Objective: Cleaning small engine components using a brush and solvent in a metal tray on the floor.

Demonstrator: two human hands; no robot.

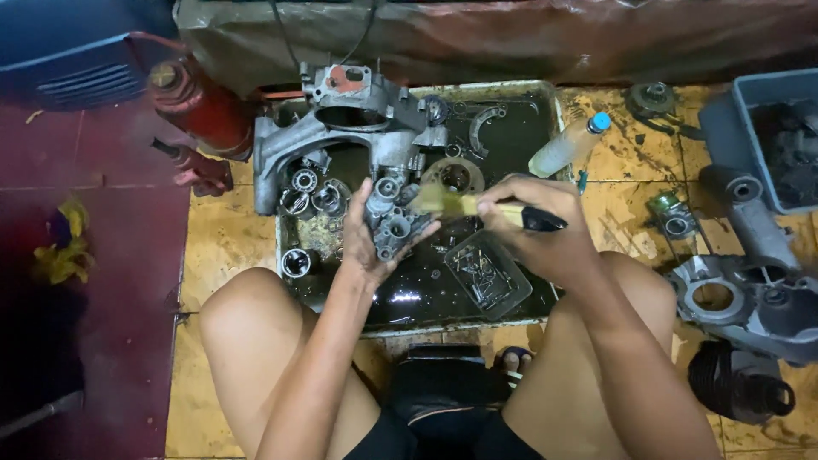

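My left hand (365,243) holds a small grey metal engine part (392,220) over a metal wash tray (545,111) of dark oily liquid. My right hand (537,223) grips a paintbrush (477,204) with a pale wooden handle and black end. Its bristles rest against the top of the part. A large grey aluminium engine casing (341,119) leans in the tray's far left corner. Several bearings and round parts (311,192) lie in the liquid below it. A clear plastic box (487,274) of small pieces sits in the tray under my right hand.
A plastic bottle with a blue cap (569,145) lies right of the tray. More grey casings (750,290) and a grey bin (767,128) stand at the right. A red cylinder (200,106) stands far left. My bare knees flank the tray on a yellow tiled floor (221,243).
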